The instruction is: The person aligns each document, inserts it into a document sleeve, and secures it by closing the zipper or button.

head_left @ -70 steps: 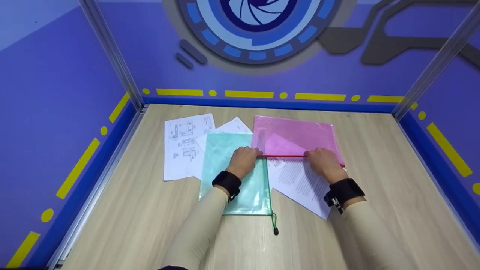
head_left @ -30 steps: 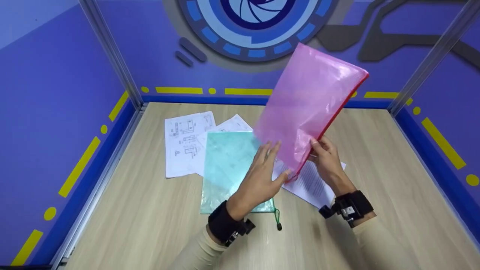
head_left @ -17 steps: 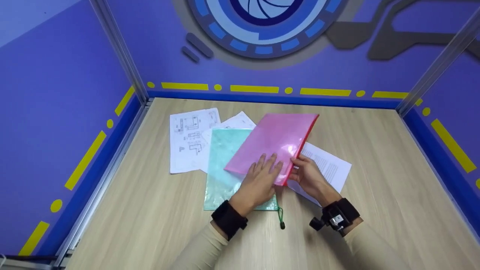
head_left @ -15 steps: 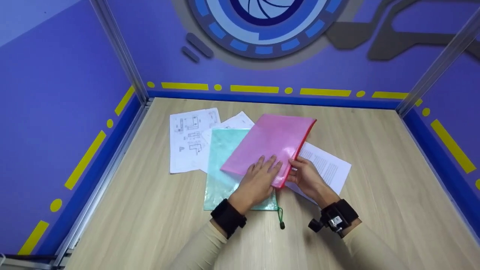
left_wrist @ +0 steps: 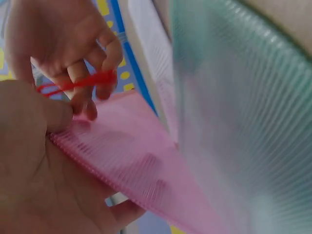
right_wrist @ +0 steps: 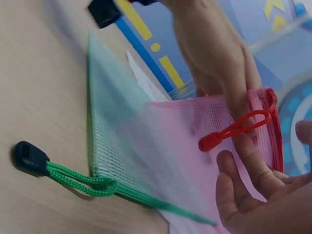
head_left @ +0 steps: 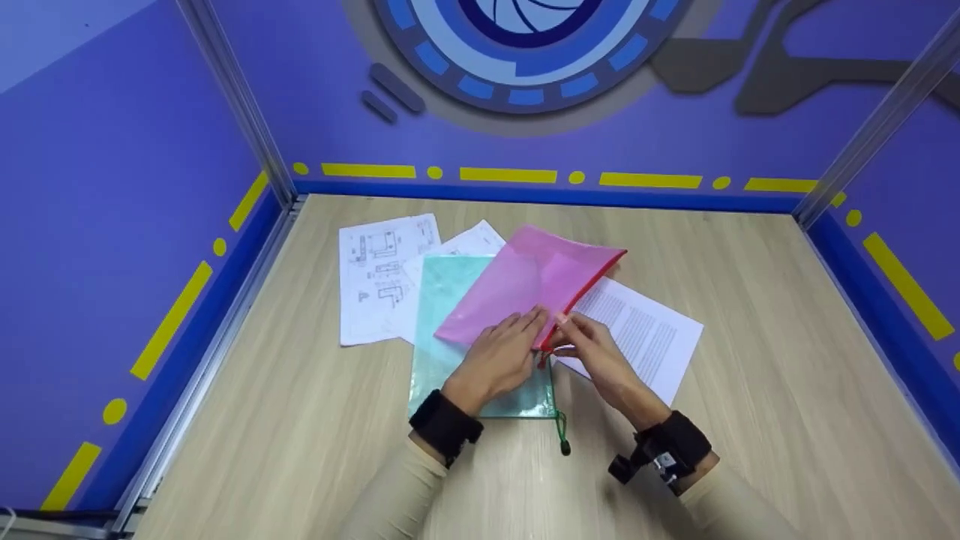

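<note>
A pink mesh zip pouch [head_left: 517, 277] with a red zip edge is lifted at its near corner, partly over a green zip pouch [head_left: 454, 281]. My left hand [head_left: 499, 356] grips that corner between thumb and fingers, as the left wrist view shows. My right hand [head_left: 604, 360] has thumb and fingers round the zip edge, close to the left fingers; how tightly it grips is hard to tell. In the right wrist view, a red pull cord [right_wrist: 212, 141] hangs in front of the fingers. A printed text sheet [head_left: 637, 330] lies partly under the pink pouch.
Sheets with technical drawings [head_left: 375, 285] lie at the left, one partly under the green pouch. A green cord with a black tab [head_left: 564, 448] hangs off the green pouch's near right corner. Purple walls [head_left: 637, 135] border the wooden table [head_left: 750, 315] at back and sides.
The pink pouch was lifted from the text sheet, turned and lowered partly over the green pouch. Both hands have since drawn together at its near corner, where the red cord now shows.
</note>
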A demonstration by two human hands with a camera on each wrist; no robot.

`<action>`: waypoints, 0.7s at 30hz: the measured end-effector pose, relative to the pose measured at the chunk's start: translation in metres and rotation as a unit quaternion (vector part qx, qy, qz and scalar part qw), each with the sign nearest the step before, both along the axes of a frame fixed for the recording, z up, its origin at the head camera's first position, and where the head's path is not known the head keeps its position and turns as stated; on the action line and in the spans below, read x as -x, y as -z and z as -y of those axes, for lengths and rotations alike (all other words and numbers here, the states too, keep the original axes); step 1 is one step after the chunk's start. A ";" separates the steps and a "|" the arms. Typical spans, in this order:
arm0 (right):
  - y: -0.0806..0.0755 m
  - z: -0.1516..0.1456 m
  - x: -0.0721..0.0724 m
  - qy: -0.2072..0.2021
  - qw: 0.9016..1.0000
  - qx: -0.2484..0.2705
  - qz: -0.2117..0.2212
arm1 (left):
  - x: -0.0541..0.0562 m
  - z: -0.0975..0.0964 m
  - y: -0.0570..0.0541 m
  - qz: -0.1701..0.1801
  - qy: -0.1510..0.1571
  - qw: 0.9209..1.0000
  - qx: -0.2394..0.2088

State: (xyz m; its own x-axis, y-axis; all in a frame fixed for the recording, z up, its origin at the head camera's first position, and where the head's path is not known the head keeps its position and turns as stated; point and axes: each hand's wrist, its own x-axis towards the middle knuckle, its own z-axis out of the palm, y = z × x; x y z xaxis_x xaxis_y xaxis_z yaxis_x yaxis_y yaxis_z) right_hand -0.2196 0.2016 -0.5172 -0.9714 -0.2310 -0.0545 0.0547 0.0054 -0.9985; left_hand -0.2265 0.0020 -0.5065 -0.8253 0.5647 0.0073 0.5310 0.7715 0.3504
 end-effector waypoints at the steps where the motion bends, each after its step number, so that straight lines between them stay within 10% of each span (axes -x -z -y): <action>1: -0.004 0.002 -0.003 -0.009 0.999 -0.021 -0.028 | 0.001 0.003 -0.003 0.005 0.002 1.000 -0.012; 9: -0.037 0.007 -0.014 -0.067 0.960 -0.173 -0.210 | 0.003 0.016 -0.030 0.017 0.014 0.996 -0.089; 21: -0.046 0.020 -0.019 -0.087 0.926 -0.178 -0.321 | -0.009 0.022 -0.027 -0.013 0.010 0.989 -0.147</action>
State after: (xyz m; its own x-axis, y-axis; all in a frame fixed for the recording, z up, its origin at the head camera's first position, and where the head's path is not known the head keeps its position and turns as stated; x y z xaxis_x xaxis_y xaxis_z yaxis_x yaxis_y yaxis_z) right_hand -0.2010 0.1811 -0.4707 -0.7798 -0.4657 0.4185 -0.5820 0.2929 -0.7586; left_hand -0.2176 -0.0201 -0.4800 -0.8113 0.5513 0.1947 0.5572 0.6282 0.5431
